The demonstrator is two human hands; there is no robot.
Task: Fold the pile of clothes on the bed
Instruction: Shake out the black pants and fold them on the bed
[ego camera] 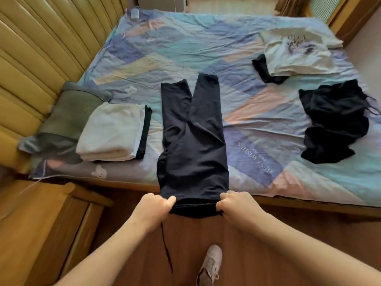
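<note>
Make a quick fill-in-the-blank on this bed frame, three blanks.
1. Both hands, left hand and right hand, grip the ____ of the black pants.
2. The white folded stack lies to the pants' ____.
3. The pant legs point ____ from the person.

Answers: waistband; left; away

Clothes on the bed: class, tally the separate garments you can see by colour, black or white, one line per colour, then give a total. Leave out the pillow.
Black: 4 (trousers, crumpled top, folded piece beside the white stack, piece under the printed shirt)
White: 2 (folded stack, printed shirt)
Total: 6
</note>
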